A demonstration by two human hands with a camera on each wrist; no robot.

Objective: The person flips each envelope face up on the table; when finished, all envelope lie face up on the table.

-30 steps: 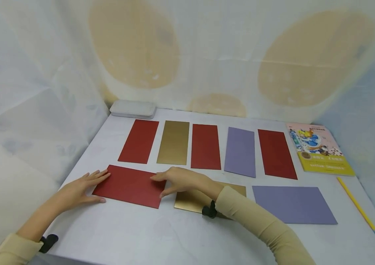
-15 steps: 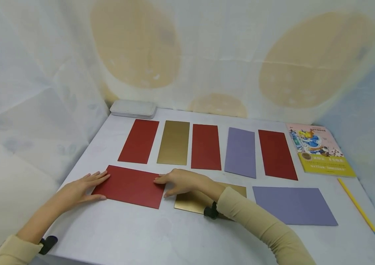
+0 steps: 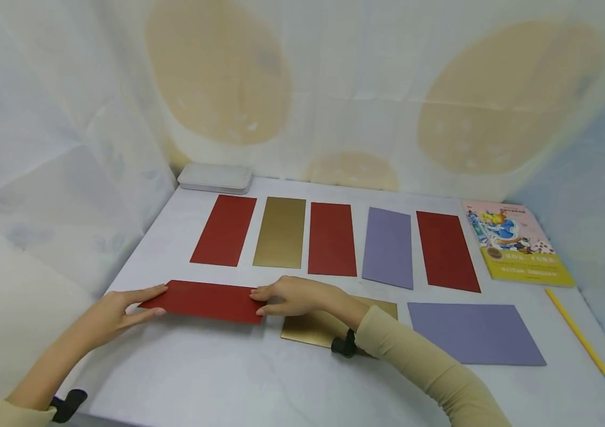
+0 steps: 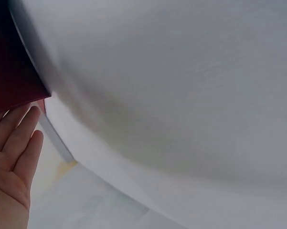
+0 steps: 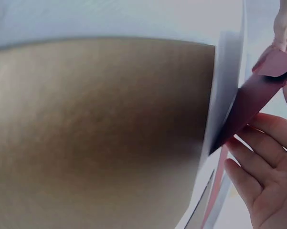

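- My left hand holds the left end of the red sheet: thumb on top, fingers under the edge.
- My right hand pinches the right end of the same sheet, thumb on top, fingers below.
- Red sheet sits near the front left of the white table, lifted off the surface between both hands. Its near edge is raised, so it looks narrow from the head view.
- Left wrist view: fingers fairly straight under the sheet's corner, table surface just beside it.
- Right wrist view: fingers lie under the tilted sheet, with the gold sheet flat on the table below.
- Gold sheet lies just right of the red one, partly covered by my right wrist and beige sleeve.
- Purple sheet lies flat further right, apart from the gold one.
- Back row, left to right, all flat: red strip, gold strip, red strip, purple strip, red strip.
- Picture book at the back right, yellow pencil along the right edge in front of it.
- Grey tin at the back left corner, against the curtain.
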